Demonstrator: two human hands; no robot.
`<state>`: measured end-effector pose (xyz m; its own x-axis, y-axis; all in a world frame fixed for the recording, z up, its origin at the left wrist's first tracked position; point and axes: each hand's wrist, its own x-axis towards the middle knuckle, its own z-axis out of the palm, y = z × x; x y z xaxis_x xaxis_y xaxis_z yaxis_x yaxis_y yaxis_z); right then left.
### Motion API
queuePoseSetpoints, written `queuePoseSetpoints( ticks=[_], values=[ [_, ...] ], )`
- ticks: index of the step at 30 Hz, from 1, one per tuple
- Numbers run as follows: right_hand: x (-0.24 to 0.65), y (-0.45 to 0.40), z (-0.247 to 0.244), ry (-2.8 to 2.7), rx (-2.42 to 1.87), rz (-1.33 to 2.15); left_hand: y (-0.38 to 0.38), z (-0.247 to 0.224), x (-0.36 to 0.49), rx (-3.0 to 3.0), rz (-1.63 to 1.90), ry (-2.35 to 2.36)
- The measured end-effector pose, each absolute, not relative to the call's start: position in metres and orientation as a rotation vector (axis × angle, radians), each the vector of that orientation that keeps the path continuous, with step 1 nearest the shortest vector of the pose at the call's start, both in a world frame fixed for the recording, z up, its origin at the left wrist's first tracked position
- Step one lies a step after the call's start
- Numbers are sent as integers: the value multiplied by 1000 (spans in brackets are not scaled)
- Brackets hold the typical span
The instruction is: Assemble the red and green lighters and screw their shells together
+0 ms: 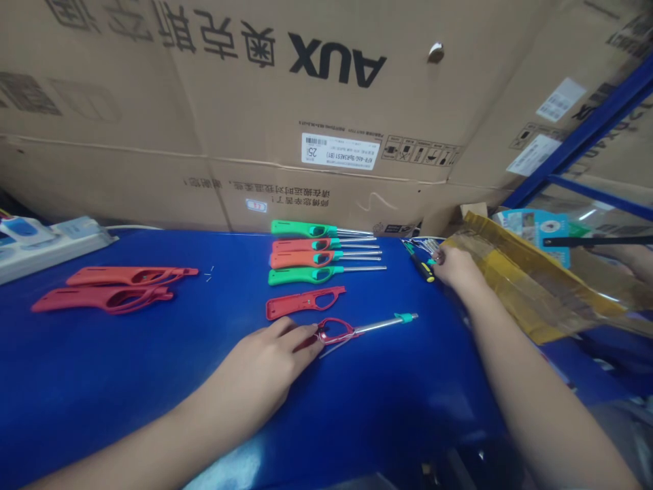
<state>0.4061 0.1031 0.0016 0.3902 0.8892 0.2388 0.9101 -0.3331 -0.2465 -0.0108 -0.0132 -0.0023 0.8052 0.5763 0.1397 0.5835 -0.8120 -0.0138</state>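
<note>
My left hand [278, 354] is closed around the handle of a red gas lighter [337, 330] lying on the blue table. A metal barrel with a green collar near its tip points right from it, and a thin white wire runs beside the trigger loop. Behind it lies a loose red handle half [300, 303]. At the back right, my right hand [456, 267] has its fingers pinched among small metal parts [431, 246]; what they hold is hidden. Close to it lies a black and yellow screwdriver [422, 268].
Several green and red lighters [306, 258] lie in a row at the back. Two red handle parts [107, 298] and tiny pins [209, 273] lie left, near a white power strip [56, 248]. Cardboard [255, 122] walls the back; a taped box [541, 286] stands right.
</note>
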Motion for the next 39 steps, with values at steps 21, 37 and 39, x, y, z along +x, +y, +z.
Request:
queuePoseSetpoints(
  ticks=[21,37,39],
  values=[
    [303,57,13,-1973,-1552,895,-10,1,-11,-3011,-422,-1021],
    [317,59,16,-2483,-1575,398,-7,5,-9,-2966,-455,-1220],
    [315,59,16,-2528,-1488,342,-7,5,-8,-2972,-446,-1233]
  ],
)
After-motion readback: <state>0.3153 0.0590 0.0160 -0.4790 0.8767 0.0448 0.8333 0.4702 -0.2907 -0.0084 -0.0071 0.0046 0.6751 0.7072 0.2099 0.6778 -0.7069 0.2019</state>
